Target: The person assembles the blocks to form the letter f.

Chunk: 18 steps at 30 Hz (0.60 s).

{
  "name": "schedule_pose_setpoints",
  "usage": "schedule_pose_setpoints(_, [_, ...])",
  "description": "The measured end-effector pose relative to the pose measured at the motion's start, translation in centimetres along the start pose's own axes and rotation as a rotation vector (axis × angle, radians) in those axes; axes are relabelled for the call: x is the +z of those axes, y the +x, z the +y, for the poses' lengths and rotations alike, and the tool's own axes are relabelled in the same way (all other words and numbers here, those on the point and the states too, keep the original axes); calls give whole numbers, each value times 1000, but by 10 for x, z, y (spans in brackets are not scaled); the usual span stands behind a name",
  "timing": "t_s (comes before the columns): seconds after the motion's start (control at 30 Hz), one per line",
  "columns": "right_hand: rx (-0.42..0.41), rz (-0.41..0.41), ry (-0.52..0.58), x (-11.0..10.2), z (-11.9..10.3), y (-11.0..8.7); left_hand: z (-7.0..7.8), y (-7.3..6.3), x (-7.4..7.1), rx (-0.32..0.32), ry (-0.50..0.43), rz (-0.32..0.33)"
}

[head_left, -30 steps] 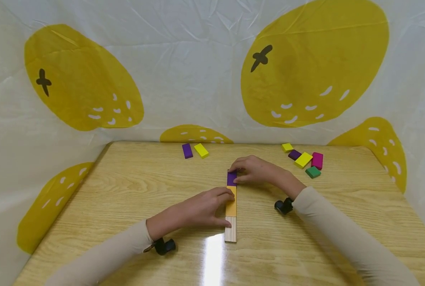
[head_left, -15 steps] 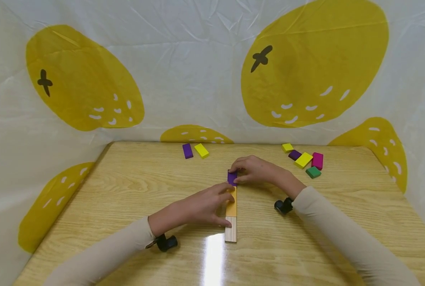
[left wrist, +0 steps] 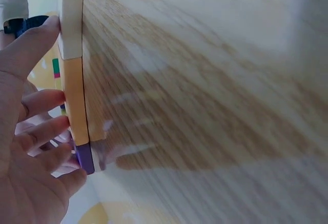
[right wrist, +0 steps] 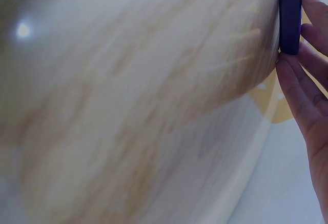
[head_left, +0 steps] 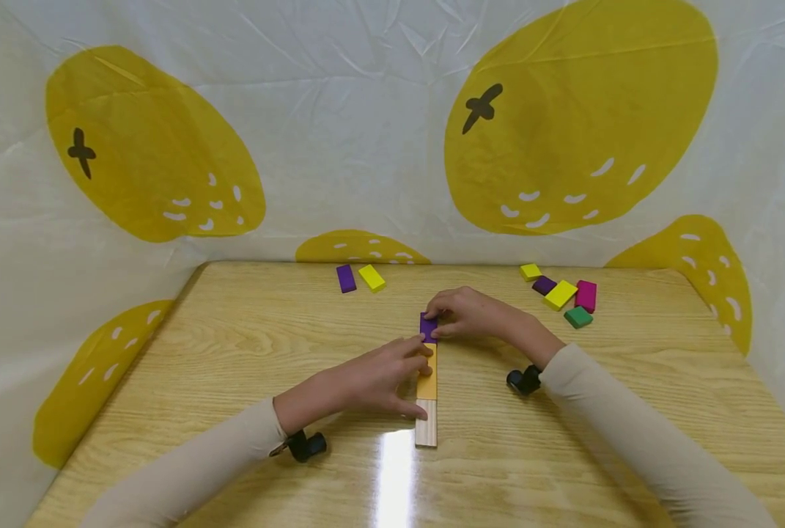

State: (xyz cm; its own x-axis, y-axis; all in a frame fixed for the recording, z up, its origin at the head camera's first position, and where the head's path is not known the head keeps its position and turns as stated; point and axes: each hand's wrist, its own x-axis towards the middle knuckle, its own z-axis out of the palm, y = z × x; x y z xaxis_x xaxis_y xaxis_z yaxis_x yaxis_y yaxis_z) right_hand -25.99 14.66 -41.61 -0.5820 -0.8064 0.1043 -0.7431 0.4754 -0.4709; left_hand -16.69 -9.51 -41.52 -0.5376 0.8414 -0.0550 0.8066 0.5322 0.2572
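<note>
Three flat wooden blocks lie end to end in a straight row on the table. Nearest is a plain wood block (head_left: 426, 434), then an orange block (head_left: 426, 387), then a purple block (head_left: 428, 324) at the far end. My left hand (head_left: 382, 378) rests along the row with fingers spread. Its thumb touches the plain block and its fingertips touch the orange and purple ones, as the left wrist view shows. My right hand (head_left: 478, 315) holds the purple block (right wrist: 290, 19) between thumb and bent fingers, one finger at its far end.
Near the back edge of the wooden table (head_left: 267, 315) lie a purple block (head_left: 346, 279) and a yellow block (head_left: 371, 278). A loose group at back right includes a large yellow block (head_left: 560, 295), a pink block (head_left: 586, 295) and a green block (head_left: 578, 317).
My left fingers have shifted slightly away from me along the row, one of them now reaching the purple block. The right hand and the blocks have stayed in place.
</note>
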Motion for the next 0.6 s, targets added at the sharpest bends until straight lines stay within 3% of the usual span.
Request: schedule_pose_setpoints(0.6, [25, 23, -32, 0, -2, -15, 2, 1, -2, -3, 10, -28])
